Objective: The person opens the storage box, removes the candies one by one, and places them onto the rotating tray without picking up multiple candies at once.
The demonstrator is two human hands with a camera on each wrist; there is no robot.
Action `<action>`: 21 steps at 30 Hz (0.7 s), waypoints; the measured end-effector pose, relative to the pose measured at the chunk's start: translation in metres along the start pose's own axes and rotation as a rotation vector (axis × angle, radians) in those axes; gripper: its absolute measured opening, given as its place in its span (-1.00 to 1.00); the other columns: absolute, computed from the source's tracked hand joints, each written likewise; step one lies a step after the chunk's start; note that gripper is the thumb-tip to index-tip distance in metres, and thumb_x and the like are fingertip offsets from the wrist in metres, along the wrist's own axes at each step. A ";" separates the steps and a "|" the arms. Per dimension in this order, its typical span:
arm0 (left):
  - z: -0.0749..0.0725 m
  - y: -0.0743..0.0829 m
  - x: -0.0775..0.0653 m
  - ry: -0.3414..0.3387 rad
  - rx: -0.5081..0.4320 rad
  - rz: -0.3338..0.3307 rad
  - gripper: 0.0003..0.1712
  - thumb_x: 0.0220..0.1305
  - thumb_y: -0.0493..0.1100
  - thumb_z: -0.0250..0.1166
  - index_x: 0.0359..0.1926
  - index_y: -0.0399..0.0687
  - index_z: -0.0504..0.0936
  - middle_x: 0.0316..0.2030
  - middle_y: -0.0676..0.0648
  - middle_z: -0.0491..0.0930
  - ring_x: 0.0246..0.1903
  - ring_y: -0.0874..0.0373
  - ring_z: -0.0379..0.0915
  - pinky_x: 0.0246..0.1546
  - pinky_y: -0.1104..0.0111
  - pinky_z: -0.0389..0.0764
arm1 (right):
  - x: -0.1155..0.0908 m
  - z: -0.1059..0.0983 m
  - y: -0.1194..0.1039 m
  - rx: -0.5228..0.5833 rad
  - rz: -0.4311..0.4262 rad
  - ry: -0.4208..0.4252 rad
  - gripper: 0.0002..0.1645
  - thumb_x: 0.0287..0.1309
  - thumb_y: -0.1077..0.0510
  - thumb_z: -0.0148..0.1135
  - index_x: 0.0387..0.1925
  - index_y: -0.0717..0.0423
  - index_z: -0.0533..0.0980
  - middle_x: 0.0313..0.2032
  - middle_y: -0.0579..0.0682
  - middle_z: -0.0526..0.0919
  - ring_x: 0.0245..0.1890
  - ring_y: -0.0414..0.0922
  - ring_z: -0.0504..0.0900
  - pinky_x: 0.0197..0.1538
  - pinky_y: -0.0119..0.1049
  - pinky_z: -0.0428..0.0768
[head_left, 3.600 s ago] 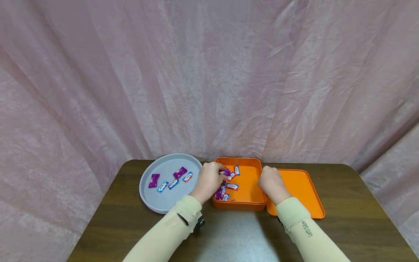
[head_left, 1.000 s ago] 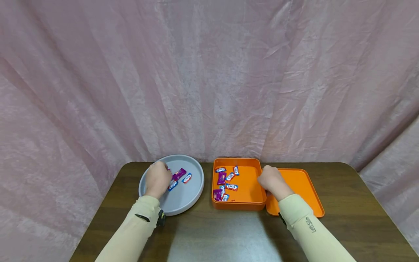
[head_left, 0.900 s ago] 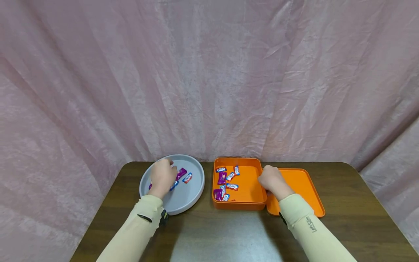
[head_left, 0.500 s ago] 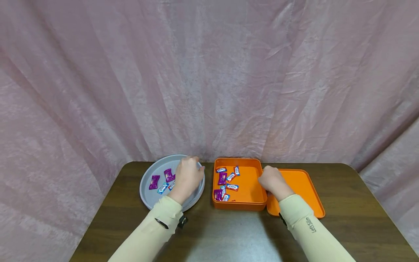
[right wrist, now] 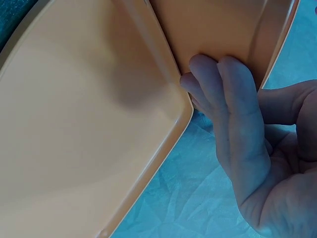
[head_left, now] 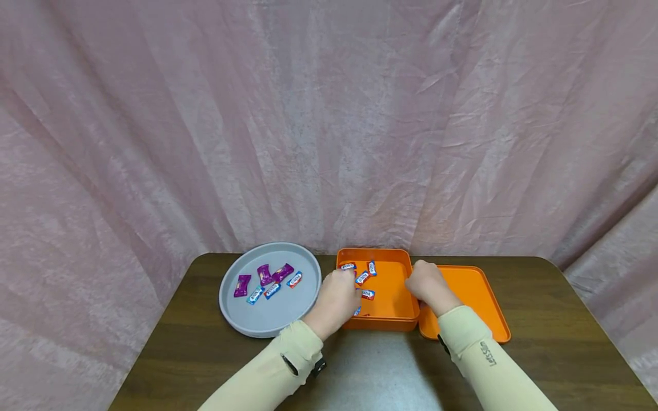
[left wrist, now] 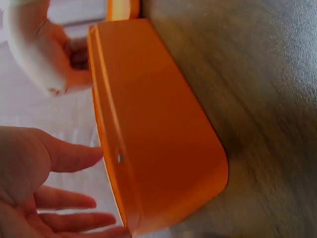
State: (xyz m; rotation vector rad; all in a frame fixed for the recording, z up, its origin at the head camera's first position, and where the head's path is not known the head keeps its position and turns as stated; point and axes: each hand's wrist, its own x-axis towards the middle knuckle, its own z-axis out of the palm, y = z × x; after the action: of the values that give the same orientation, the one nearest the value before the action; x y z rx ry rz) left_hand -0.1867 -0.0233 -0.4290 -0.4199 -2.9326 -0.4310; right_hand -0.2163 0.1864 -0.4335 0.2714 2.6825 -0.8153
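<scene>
My left hand (head_left: 336, 299) is over the left side of an orange box (head_left: 394, 288). In the left wrist view its thumb and fingers (left wrist: 74, 157) are spread at the rim, with nothing visible between them. Wrapped candies (head_left: 362, 278) with blue, white and red wrappers lie inside; others there are partly hidden by this hand. My right hand (head_left: 429, 288) grips the box's right wall, fingers (right wrist: 242, 114) against the outside and thumb at the rim. A round grey tray (head_left: 275, 322) on the left bears purple candies (head_left: 242, 285) and smaller blue-and-white ones (head_left: 255, 294).
An orange lid (head_left: 475, 302) lies to the right of the box, partly behind the right hand. All of it stands on a dark wooden table (head_left: 175, 342). A pink curtain (head_left: 329, 125) hangs right behind the table's far edge.
My left hand carried a purple candy from the box to the tray and let it go among the others. It has since moved right, back over the box. The right hand stays put.
</scene>
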 end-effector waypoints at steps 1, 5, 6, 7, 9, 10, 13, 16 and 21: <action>0.002 0.003 -0.001 0.005 0.034 0.010 -0.70 0.04 -0.06 0.36 -0.29 -0.19 0.61 -0.42 -0.10 0.61 -0.49 0.09 0.48 -0.38 0.28 0.64 | 0.000 0.000 0.000 0.000 -0.001 0.002 -0.65 0.13 0.28 -0.02 -0.05 0.36 0.44 -0.47 0.20 0.56 -0.74 0.01 0.60 -0.68 -0.25 0.55; 0.007 0.013 -0.003 0.019 0.122 0.038 -0.70 0.02 -0.07 0.36 -0.31 -0.21 0.62 -0.41 -0.11 0.57 -0.44 0.05 0.45 -0.39 0.24 0.65 | -0.001 0.000 0.000 0.008 -0.002 -0.005 -0.69 0.12 0.29 -0.03 -0.11 0.35 0.46 -0.51 0.20 0.56 -0.69 0.05 0.63 -0.68 -0.25 0.55; 0.008 0.015 -0.003 0.010 0.125 0.038 -0.71 0.02 -0.07 0.35 -0.31 -0.20 0.63 -0.41 -0.11 0.57 -0.43 0.05 0.45 -0.40 0.23 0.65 | -0.001 0.000 0.000 0.012 -0.002 -0.007 -0.70 0.12 0.29 -0.03 -0.12 0.35 0.46 -0.52 0.19 0.56 -0.68 0.06 0.63 -0.67 -0.25 0.55; 0.010 0.016 -0.003 -0.003 0.118 0.039 -0.73 0.02 -0.06 0.35 -0.34 -0.19 0.64 -0.42 -0.11 0.58 -0.46 0.05 0.46 -0.42 0.22 0.64 | -0.001 -0.001 0.000 0.013 -0.003 -0.007 -0.71 0.12 0.29 -0.03 -0.13 0.34 0.46 -0.52 0.19 0.56 -0.68 0.06 0.63 -0.68 -0.25 0.55; 0.013 0.018 -0.002 -0.044 0.099 0.029 -0.75 0.03 -0.04 0.36 -0.39 -0.16 0.65 -0.45 -0.09 0.61 -0.52 0.06 0.49 -0.48 0.23 0.63 | -0.002 -0.001 -0.001 0.017 -0.004 -0.007 -0.73 0.12 0.29 -0.03 -0.15 0.33 0.46 -0.53 0.18 0.56 -0.68 0.06 0.62 -0.67 -0.24 0.55; 0.016 0.018 -0.002 -0.066 0.091 0.023 -0.77 0.03 -0.06 0.35 -0.41 -0.15 0.65 -0.47 -0.08 0.61 -0.55 0.06 0.49 -0.51 0.24 0.62 | -0.002 -0.001 -0.001 0.017 -0.004 -0.006 -0.74 0.12 0.29 -0.02 -0.16 0.33 0.46 -0.53 0.18 0.55 -0.69 0.05 0.61 -0.68 -0.25 0.55; 0.023 0.018 -0.001 -0.134 0.066 -0.003 -0.76 0.02 -0.06 0.36 -0.44 -0.16 0.62 -0.49 -0.08 0.63 -0.60 0.07 0.48 -0.53 0.27 0.60 | -0.002 -0.001 0.000 0.006 -0.006 -0.008 -0.77 0.13 0.28 -0.01 -0.22 0.32 0.48 -0.56 0.18 0.56 -0.73 0.01 0.59 -0.68 -0.25 0.55; 0.028 0.018 0.000 -0.183 0.059 -0.036 -0.75 -0.02 -0.06 0.37 -0.45 -0.17 0.60 -0.49 -0.09 0.62 -0.60 0.07 0.47 -0.50 0.28 0.60 | -0.002 -0.001 0.000 -0.002 -0.006 -0.012 -0.78 0.13 0.27 -0.01 -0.23 0.32 0.49 -0.58 0.18 0.57 -0.76 -0.02 0.58 -0.68 -0.25 0.54; 0.031 0.018 0.004 -0.238 0.034 -0.085 -0.73 -0.05 -0.09 0.39 -0.39 -0.18 0.58 -0.48 -0.08 0.59 -0.58 0.10 0.45 -0.47 0.30 0.61 | -0.003 -0.001 0.000 -0.001 -0.007 -0.001 -0.74 0.11 0.28 -0.02 -0.18 0.33 0.47 -0.56 0.18 0.56 -0.78 -0.02 0.57 -0.69 -0.25 0.54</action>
State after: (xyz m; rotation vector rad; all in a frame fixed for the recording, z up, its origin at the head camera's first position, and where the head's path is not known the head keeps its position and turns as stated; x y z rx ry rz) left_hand -0.1881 0.0035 -0.4531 -0.3663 -3.1925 -0.3645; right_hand -0.2142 0.1864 -0.4317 0.2611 2.6847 -0.8164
